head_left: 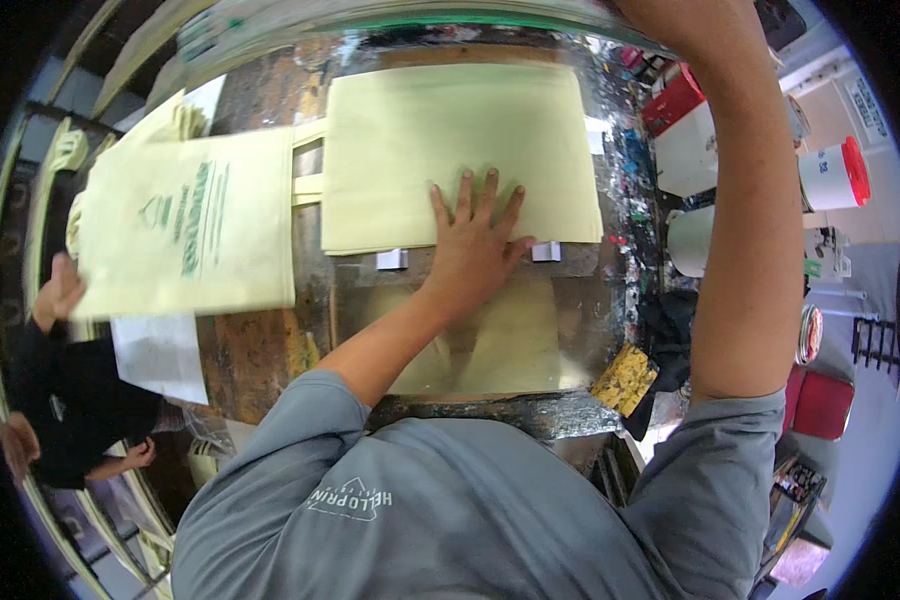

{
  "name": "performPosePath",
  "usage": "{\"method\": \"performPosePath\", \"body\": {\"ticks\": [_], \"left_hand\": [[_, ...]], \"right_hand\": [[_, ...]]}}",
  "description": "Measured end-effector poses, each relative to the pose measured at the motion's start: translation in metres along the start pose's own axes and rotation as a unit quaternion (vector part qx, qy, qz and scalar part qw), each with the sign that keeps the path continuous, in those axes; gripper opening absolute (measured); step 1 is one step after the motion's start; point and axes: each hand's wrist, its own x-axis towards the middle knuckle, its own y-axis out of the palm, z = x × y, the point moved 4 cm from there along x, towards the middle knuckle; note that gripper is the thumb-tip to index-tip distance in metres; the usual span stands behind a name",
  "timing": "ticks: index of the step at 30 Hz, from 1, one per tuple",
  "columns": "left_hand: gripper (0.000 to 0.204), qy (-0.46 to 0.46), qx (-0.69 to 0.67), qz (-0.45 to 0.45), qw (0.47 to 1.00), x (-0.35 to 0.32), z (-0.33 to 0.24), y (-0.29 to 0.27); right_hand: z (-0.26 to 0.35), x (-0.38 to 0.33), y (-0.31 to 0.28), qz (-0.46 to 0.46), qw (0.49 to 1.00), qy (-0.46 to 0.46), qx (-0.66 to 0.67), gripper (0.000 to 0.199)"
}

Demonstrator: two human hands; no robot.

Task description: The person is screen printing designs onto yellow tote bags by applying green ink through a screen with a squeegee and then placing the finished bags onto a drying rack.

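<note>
My left hand [475, 240] lies flat, fingers spread wide, on the near edge of a plain pale yellow bag [450, 150] that is laid out on the shiny metal platen [370, 300] in front of me; the hand grips nothing, it only presses on the cloth. I count two small white tabs just below that bag's near edge, one [391, 259] left of my hand and one [546, 251] touching the side of my thumb. My right arm [745, 200] reaches up past the bag on its right and runs out of the top of the picture, so I cannot tell how those fingers stand. Left of the plain bag, just beside it, a second yellow bag [185, 225] with a green print is blurred, one edge at another person's hand [60, 290]. So two bags in all. Right of the plain bag, well apart, I count two white tubs [695, 150], and a white container with a red lid [835, 175]. A yellow stained sponge [625, 378] sits below the bag's right corner.
</note>
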Motion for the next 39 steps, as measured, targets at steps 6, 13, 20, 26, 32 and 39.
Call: {"method": "performPosePath", "body": {"ticks": [6,13,20,26,32,39], "left_hand": [[0.093,-0.028,0.004,0.005,1.0,-0.018,0.01,-0.024],[0.112,-0.105,0.001,0.081,0.991,-0.036,0.005,-0.026],[0.104,-0.232,-0.566,-0.14,0.779,-0.021,0.104,-0.195],[0.1,-0.247,-0.434,-0.16,0.851,-0.094,0.112,-0.111],[0.121,-0.244,-0.182,-0.118,0.945,-0.126,0.122,-0.065],[0.129,-0.201,-0.198,-0.147,0.948,-0.129,0.121,-0.059]], "right_hand": [[-0.017,0.012,0.009,0.063,0.997,0.051,0.017,0.08],[-0.011,0.002,0.002,-0.003,0.999,0.029,0.015,0.079],[-0.017,-0.05,0.03,0.027,0.996,-0.057,-0.061,0.063],[-0.025,-0.108,0.094,0.174,0.983,-0.018,0.055,0.058],[-0.002,-0.158,0.114,0.286,0.956,-0.013,0.058,0.052],[0.01,-0.201,0.131,0.215,0.976,0.01,-0.018,0.052]]}}
